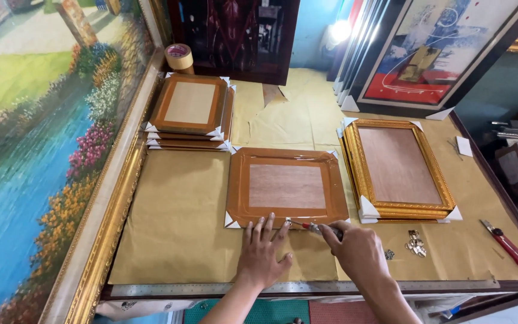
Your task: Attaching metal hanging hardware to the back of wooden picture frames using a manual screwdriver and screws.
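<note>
Brown frame (286, 186) lies face-down mid-counter (175, 234); left hand (262, 252) spread flat, fingertips on its 6 o'clock edge; right hand (358, 249) closed round a screwdriver (313, 227), tip at that edge; keep the left pressing down, tool low, so the tip can't skid; gold frame (398, 171) at 3 o'clock, clips (415, 243) beside right hand.
</note>
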